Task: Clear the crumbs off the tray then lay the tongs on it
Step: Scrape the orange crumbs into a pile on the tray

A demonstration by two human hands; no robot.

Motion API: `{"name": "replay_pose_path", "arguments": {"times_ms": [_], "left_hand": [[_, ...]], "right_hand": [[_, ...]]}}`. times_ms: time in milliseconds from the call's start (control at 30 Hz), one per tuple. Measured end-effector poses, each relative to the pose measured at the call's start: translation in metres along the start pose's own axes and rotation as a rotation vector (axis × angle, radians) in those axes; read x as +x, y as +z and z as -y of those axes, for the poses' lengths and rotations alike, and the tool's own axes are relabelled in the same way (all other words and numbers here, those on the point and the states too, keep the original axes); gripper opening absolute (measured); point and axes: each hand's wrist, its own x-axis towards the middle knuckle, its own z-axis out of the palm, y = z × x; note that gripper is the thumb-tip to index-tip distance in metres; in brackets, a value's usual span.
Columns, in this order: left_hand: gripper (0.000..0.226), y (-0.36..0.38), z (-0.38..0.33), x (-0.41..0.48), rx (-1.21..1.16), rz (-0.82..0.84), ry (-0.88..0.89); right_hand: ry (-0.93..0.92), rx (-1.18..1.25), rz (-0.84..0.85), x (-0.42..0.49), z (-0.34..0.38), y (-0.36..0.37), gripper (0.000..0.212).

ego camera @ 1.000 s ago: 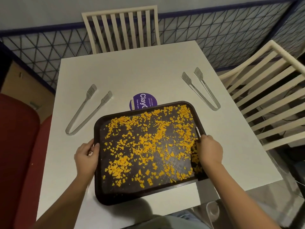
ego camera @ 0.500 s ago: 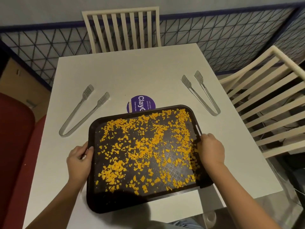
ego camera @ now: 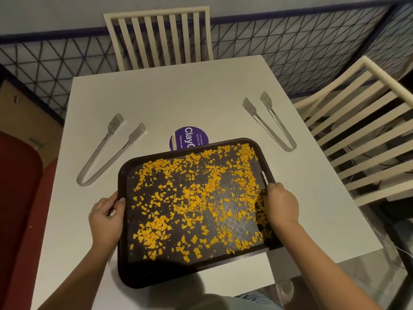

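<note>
A dark brown tray (ego camera: 156,275) sits near the front of the white table, strewn with several orange crumbs (ego camera: 192,198). My left hand (ego camera: 107,218) grips the tray's left rim with curled fingers. My right hand (ego camera: 282,204) grips the right rim by its handle slot. One pair of metal tongs (ego camera: 107,153) lies on the table left of the tray. A second pair of tongs (ego camera: 270,121) lies beyond the tray's right corner.
The white table (ego camera: 178,92) carries a round purple sticker (ego camera: 190,136) just behind the tray. A cream slatted chair (ego camera: 161,34) stands at the far side, another chair (ego camera: 366,135) at the right. A red seat (ego camera: 20,186) is at the left.
The tray has slid a little toward me and to the left, both hands keeping their hold on its rims. The tongs have stayed where they were.
</note>
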Motion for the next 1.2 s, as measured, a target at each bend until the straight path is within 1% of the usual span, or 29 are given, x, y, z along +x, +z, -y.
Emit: {"name": "replay_pose_path", "arguments": {"times_ms": [67, 133, 267, 367, 433, 567, 700, 767, 833, 933, 1100, 1133, 1200], "left_hand": [[0.03, 0.0, 0.002, 0.0, 0.005, 0.0, 0.0], [0.03, 0.0, 0.002, 0.001, 0.008, -0.002, -0.002], [0.03, 0.0, 0.001, 0.001, 0.011, -0.003, -0.012], [0.03, 0.0, 0.0, 0.0, 0.022, -0.007, -0.006], [0.031, 0.0, 0.0, 0.0, 0.031, -0.007, 0.005], [0.031, 0.0, 0.001, 0.0, 0.026, -0.009, -0.006], [0.031, 0.0, 0.003, 0.001, 0.039, -0.008, 0.002], [0.03, 0.0, 0.002, 0.001, 0.041, -0.01, 0.007], [0.031, 0.0, 0.001, 0.0, 0.047, -0.013, 0.005], [0.031, 0.001, 0.001, 0.0, 0.045, -0.02, 0.0], [0.032, 0.001, 0.0, 0.001, 0.049, -0.011, -0.003], [0.032, 0.001, 0.0, 0.0, 0.049, -0.013, -0.002], [0.031, 0.001, -0.002, -0.001, 0.046, -0.016, -0.002]], "right_hand": [[-0.028, -0.001, 0.029, -0.002, 0.005, -0.001, 0.014], [-0.053, 0.011, 0.044, -0.005, 0.007, -0.001, 0.014], [0.01, -0.01, 0.025, -0.007, -0.001, -0.001, 0.007], [0.024, -0.038, 0.03, -0.007, -0.005, -0.001, 0.009], [0.0, -0.014, 0.036, -0.007, 0.0, -0.001, 0.011], [-0.079, 0.057, 0.025, -0.011, 0.007, 0.001, 0.007], [0.015, 0.067, -0.009, -0.008, -0.008, 0.0, 0.009], [0.026, 0.065, 0.004, -0.007, -0.008, 0.001, 0.011], [-0.004, 0.104, 0.015, -0.005, 0.001, 0.003, 0.015], [-0.103, 0.154, 0.02, 0.0, 0.024, 0.001, 0.015], [-0.28, 0.157, 0.099, -0.004, 0.056, 0.0, 0.015], [-0.268, 0.157, 0.089, -0.003, 0.053, -0.002, 0.015], [-0.164, 0.145, 0.027, 0.005, 0.041, -0.007, 0.014]]}}
